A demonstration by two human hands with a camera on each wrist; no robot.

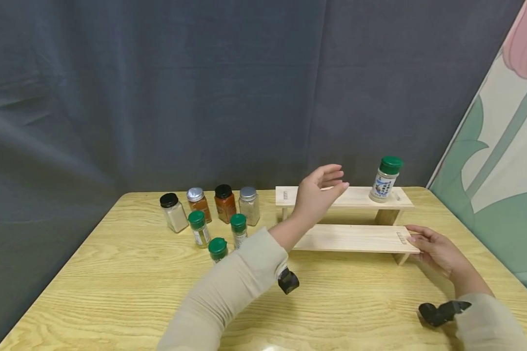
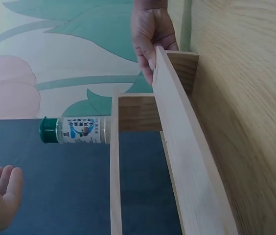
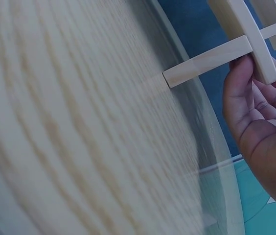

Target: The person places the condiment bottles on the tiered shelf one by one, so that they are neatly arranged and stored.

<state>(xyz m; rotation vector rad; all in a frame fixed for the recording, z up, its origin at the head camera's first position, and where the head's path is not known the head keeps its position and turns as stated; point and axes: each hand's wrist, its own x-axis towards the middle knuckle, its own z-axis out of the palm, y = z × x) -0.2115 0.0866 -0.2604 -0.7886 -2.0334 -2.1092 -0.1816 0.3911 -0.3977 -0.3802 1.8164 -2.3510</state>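
A two-tier wooden shelf [image 1: 355, 238] stands on the table, its upper board behind and above the lower one. My right hand [image 1: 436, 253] grips the right end of the lower board; in the right wrist view the thumb [image 3: 239, 88] is below the board end and the other fingers are on its far side. My left hand [image 1: 318, 195] is in front of the upper board in the head view, fingers apart and gently bent, holding nothing. To its right, a green-capped spice jar [image 1: 383, 183] with a blue and white label stands upright on the upper board's right end.
Left of the shelf stand several spice jars: a black-capped pale one [image 1: 175, 218], silver-capped ones [image 1: 250, 209], a black-capped red one [image 1: 226, 207] and green-capped ones [image 1: 200, 236]. My left sleeve partly covers the nearest. A dark curtain [image 1: 224, 97] hangs behind the table [image 1: 114, 292].
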